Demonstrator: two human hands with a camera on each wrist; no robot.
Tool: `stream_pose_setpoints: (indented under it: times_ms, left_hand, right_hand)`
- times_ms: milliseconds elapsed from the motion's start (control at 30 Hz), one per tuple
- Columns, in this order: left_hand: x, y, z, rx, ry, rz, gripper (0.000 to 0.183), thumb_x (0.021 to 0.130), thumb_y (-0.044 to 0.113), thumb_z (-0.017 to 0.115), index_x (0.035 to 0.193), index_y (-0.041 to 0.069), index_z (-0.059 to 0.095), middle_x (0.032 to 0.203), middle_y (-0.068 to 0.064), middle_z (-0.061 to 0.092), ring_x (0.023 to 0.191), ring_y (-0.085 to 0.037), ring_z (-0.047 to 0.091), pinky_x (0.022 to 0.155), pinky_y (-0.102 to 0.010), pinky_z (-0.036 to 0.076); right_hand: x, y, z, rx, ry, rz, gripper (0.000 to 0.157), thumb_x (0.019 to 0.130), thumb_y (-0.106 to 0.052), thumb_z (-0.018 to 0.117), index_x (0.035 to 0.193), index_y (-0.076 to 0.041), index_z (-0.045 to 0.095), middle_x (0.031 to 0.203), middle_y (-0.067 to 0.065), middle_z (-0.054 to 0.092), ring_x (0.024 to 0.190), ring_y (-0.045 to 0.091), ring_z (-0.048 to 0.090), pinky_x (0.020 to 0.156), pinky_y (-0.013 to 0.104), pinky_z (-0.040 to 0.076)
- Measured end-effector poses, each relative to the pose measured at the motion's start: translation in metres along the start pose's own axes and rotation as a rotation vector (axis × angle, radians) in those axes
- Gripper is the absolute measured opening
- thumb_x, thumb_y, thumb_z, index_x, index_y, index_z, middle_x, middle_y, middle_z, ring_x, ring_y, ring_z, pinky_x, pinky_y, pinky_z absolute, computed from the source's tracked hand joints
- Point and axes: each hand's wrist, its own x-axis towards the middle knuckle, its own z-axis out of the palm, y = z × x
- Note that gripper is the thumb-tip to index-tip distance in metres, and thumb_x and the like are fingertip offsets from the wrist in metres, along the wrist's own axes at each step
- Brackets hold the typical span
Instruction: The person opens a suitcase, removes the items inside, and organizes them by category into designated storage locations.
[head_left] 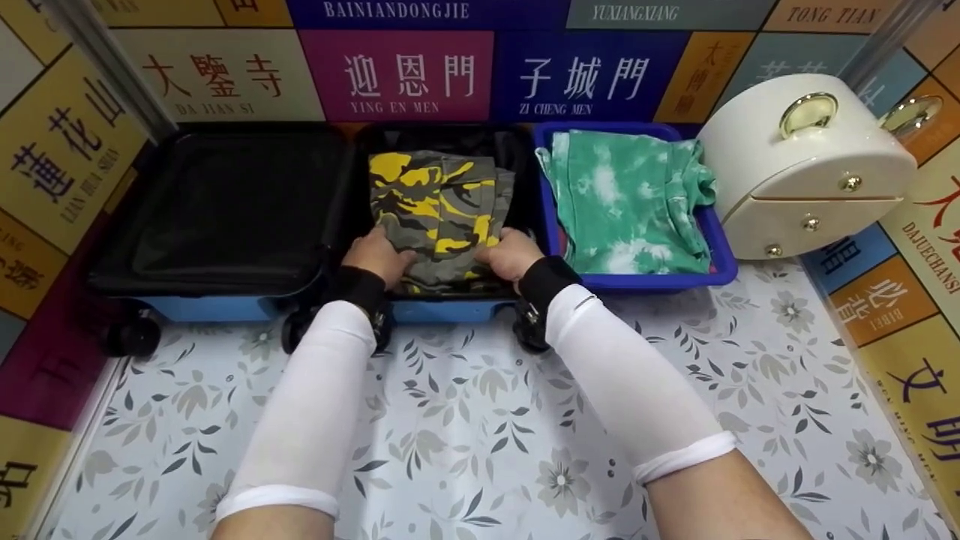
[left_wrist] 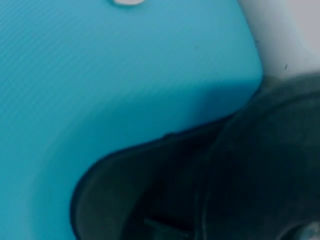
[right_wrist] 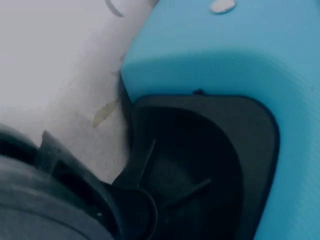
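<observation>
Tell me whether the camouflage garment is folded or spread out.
Folded: the camouflage garment lies as a compact rectangle in the open suitcase, with layered edges showing along one side.

“BAINIANDONGJIE” [head_left: 396, 10], “YING EN MEN” [head_left: 394, 107], on wall panels [head_left: 326, 49]

my head cam looks forward and down over the suitcase [head_left: 454, 310] from up top; both wrist cams sit crazy close, each facing a black wheel housing [right_wrist: 255, 135]; all three share that blue shell [left_wrist: 125, 75]
</observation>
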Motion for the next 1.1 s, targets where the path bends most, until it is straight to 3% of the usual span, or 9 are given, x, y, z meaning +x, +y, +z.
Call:
stream_pose_setpoints:
  times_ms: [100,267,433,533,600,700,800,900,1100]
  left_hand:
    - [0.0023,-0.0014,-0.0004,-0.026,-0.011,-0.003,0.081,0.107,0.043,0.058,0.167,0.001,0.022,0.165,-0.025,0.041,0.151,-0.042,0.042,0.124,-0.052,0.037]
    - [0.0072,-0.0017,0.0003,-0.063,-0.018,-0.013,0.086,0.105,0.042,0.061,0.169,0.007,0.015,0.169,-0.022,0.035,0.154,-0.04,0.038,0.126,-0.05,0.034]
    - [0.0094,-0.0028,0.0012,-0.085,-0.025,0.01,0.088,0.104,0.037,0.066,0.17,0.01,0.015,0.171,-0.018,0.034,0.154,-0.039,0.039,0.124,-0.05,0.037]
    - [0.0093,-0.0034,0.0013,-0.105,-0.013,0.035,0.087,0.103,0.032,0.067,0.17,0.012,0.017,0.17,-0.016,0.035,0.153,-0.037,0.041,0.123,-0.05,0.039]
    - [0.0091,-0.0034,0.0016,-0.117,-0.005,0.052,0.085,0.102,0.03,0.067,0.17,0.014,0.018,0.171,-0.015,0.035,0.152,-0.037,0.043,0.121,-0.05,0.04]
    - [0.0082,-0.0027,0.0012,-0.129,0.009,0.086,0.083,0.102,0.028,0.067,0.17,0.017,0.021,0.171,-0.013,0.034,0.151,-0.036,0.044,0.119,-0.05,0.042]
    - [0.0076,-0.003,0.0009,-0.137,0.026,0.115,0.081,0.103,0.026,0.066,0.17,0.019,0.022,0.172,-0.012,0.034,0.151,-0.035,0.045,0.118,-0.049,0.042]
    - [0.0062,-0.0034,0.0003,-0.14,0.045,0.138,0.08,0.102,0.026,0.066,0.169,0.02,0.023,0.171,-0.012,0.036,0.152,-0.034,0.044,0.12,-0.049,0.041]
    - [0.0019,-0.0039,-0.0012,-0.138,0.074,0.164,0.079,0.102,0.026,0.067,0.169,0.02,0.025,0.169,-0.013,0.04,0.151,-0.035,0.045,0.122,-0.049,0.039]
  right_hand:
    - [0.0016,0.0005,0.0001,0.004,-0.028,0.016,0.081,0.101,-0.026,0.066,0.165,0.003,0.025,0.172,0.02,0.028,0.158,0.035,0.031,0.128,0.04,0.032]
    - [0.0043,0.0004,-0.0009,0.055,-0.057,0.055,0.074,0.1,-0.03,0.068,0.158,0.006,0.038,0.165,0.02,0.04,0.146,0.033,0.045,0.121,0.041,0.041]
    - [0.0065,0.002,-0.0015,0.025,-0.049,0.068,0.055,0.101,-0.029,0.069,0.141,0.007,0.056,0.14,0.018,0.058,0.107,0.026,0.061,0.092,0.033,0.054]
    - [0.0088,0.0039,-0.001,0.016,-0.02,0.059,0.04,0.098,-0.025,0.072,0.122,0.004,0.062,0.113,0.013,0.059,0.076,0.019,0.056,0.069,0.028,0.049]
    - [0.0101,0.0053,-0.0005,0.035,-0.006,0.054,0.033,0.095,-0.021,0.072,0.113,0.003,0.06,0.103,0.011,0.055,0.065,0.018,0.05,0.061,0.028,0.044]
    - [0.01,0.0056,-0.0001,0.064,0.014,0.043,0.04,0.091,-0.018,0.071,0.12,0.006,0.059,0.112,0.015,0.058,0.071,0.021,0.051,0.064,0.029,0.043]
    - [0.0087,0.0045,0.0009,0.076,0.043,0.021,0.068,0.089,-0.018,0.07,0.147,0.01,0.049,0.145,0.022,0.056,0.105,0.028,0.059,0.086,0.029,0.05]
    - [0.0071,0.0027,0.0027,0.114,0.062,-0.007,0.083,0.089,-0.016,0.069,0.161,0.005,0.034,0.163,0.02,0.043,0.131,0.029,0.052,0.107,0.03,0.045]
    - [0.005,0.0006,0.007,0.215,0.07,-0.05,0.067,0.091,-0.006,0.063,0.156,-0.002,0.047,0.144,0.017,0.06,0.106,0.023,0.056,0.091,0.028,0.047]
